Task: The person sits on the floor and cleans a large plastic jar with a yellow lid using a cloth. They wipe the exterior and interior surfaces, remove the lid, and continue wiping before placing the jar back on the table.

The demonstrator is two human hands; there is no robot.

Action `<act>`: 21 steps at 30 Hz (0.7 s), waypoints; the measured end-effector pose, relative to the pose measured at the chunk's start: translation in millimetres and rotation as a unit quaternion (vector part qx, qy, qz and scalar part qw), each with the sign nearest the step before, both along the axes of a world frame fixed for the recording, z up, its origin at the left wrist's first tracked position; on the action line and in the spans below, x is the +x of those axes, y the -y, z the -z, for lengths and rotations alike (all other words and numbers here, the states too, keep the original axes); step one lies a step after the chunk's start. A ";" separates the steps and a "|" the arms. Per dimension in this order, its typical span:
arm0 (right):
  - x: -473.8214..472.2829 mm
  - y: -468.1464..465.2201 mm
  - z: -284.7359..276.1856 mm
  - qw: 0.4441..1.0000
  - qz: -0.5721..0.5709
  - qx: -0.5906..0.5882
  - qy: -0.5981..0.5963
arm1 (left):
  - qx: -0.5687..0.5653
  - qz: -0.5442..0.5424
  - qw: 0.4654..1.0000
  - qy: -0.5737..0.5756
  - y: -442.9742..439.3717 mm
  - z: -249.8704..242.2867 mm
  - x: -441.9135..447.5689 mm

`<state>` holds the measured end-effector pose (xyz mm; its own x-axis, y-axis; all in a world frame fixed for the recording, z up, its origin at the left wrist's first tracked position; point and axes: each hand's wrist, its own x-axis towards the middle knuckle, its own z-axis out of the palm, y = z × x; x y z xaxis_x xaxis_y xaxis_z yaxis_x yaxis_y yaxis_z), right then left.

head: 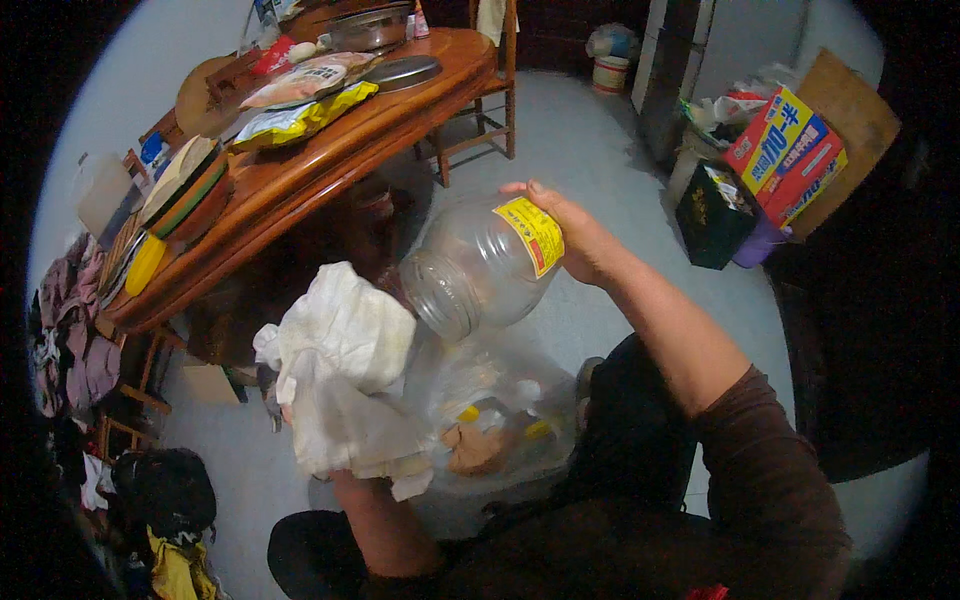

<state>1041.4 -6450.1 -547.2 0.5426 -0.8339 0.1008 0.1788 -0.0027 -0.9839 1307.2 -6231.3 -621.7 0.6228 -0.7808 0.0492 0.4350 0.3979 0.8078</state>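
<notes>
A large clear jar (487, 262) with a yellow label is tilted on its side, its open mouth facing down and left. My right hand (574, 236) grips it at the base end. A white cloth (352, 337) drapes over my left hand (289, 420), which is mostly hidden beneath it; the cloth is beside the jar's mouth. Below the jar, between my legs, stands a clear plastic bag or bag-lined bin (517, 442) with crumpled brown and white scraps and yellow pieces inside.
A wooden table (322, 191) at the upper left holds food packages (307, 112), a metal lid (403, 73) and a glass bowl (369, 28). A wooden chair (480, 135) stands behind it. Cardboard boxes (787, 157) and a dark bin (712, 214) are at the right. Clothes (86, 330) hang at the left.
</notes>
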 end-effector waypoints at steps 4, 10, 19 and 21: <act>25.5 -8.2 15.8 0.995 -0.069 0.071 -0.008 | 0.022 -0.002 0.989 0.146 -5.7 -9.3 -2.5; 17.6 -13.2 21.7 0.987 -0.124 0.096 -0.017 | 0.003 -0.025 0.883 0.468 -1.0 -47.1 -42.7; 63.4 -23.5 10.7 0.995 -0.025 -0.089 -0.021 | 0.011 -0.049 0.858 0.510 36.6 10.9 11.2; 73.7 -40.3 1.5 0.996 0.007 -0.088 -0.027 | 0.034 -0.061 0.838 0.541 42.5 9.0 22.8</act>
<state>1115.0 -6409.8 -548.7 0.5391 -0.8137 0.2173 0.1246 -0.1781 -0.9761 1330.1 -6273.8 -630.7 0.3175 -0.7388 0.5945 -0.6082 0.3223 0.7254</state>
